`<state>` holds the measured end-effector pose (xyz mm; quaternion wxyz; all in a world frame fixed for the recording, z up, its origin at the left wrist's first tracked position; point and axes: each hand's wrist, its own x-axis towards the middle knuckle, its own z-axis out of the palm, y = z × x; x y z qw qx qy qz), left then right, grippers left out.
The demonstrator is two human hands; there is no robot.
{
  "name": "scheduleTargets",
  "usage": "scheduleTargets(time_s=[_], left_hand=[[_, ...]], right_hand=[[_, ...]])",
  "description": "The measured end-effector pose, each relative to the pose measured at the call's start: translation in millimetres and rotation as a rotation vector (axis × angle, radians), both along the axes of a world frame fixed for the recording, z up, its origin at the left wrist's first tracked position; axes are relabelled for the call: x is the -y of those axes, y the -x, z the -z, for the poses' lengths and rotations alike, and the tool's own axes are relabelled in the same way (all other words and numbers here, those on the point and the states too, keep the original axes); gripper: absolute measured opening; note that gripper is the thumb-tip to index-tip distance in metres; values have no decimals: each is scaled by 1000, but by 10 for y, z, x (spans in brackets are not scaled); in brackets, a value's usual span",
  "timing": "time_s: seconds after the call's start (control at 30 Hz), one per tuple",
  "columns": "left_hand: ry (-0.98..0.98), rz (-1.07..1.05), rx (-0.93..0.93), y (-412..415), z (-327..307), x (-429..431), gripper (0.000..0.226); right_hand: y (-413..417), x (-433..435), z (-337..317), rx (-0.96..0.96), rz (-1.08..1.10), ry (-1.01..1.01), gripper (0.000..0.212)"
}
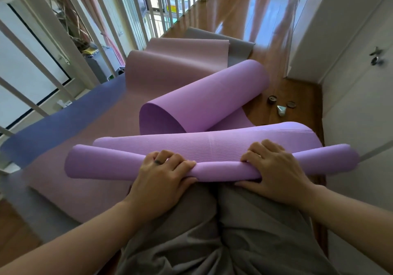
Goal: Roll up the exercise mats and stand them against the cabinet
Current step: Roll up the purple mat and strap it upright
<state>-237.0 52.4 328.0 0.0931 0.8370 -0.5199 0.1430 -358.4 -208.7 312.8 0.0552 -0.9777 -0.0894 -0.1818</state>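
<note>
Both hands are gripping one roll. The left hand [161, 174] and right hand [274, 172] are sitting side by side with a short gap between them. Their fingers are curling over the top of the purple mat [102, 164] and their thumbs are lying on its near side. The rolled part is running crosswise just above the grey trousers [212, 232], sticking out past each hand. Beyond the fingers the rest of the purple mat is lying loose, its far end curling up into a wide open loop.

Four mats are showing by colour. The pink mat [165, 66] is lying under the purple one and stretching away from the hands, buckling upward at its far end. The blue mat [63, 121] is lying left of the left hand, along the railing [102, 30]. The grey mat [238, 45] is peeking out past the pink one's far edge.

Right of the right hand, a strip of bare wooden floor [297, 96] is running beside a white door [350, 104]. Three small things are sitting on that strip: two dark discs [271, 99] and one pale thing [281, 110]. More open floor is showing far beyond the mats.
</note>
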Motion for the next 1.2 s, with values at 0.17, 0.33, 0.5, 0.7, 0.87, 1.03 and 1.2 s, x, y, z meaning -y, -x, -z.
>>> scheduleTargets(time_s=[0.17,0.33,0.5,0.7,0.87,1.03,1.2], left_hand=[[-51,-84,7,-52,-14,104,39],[-170,-63,-29,-123,-22,83,49],[-232,-45,-6,-274,-133,134,47],[-231,23,9,-286,-477,0,56],[-351,30,-78,-4,-178,-78,62],[-228,-51,-179,74,-102,-99,74],[-79,25,-234,-14,-112,-55,40]], right_hand=[[-112,30,-56,-28,-7,41,63],[-373,123,-224,-270,-3,-112,72],[-604,98,-437,-523,-6,-117,53],[-583,39,-853,-681,-54,-178,55],[-199,-94,-541,-673,-9,-201,52],[-195,-64,-417,-546,-20,-314,44],[-313,-30,-388,-522,-4,-260,43]])
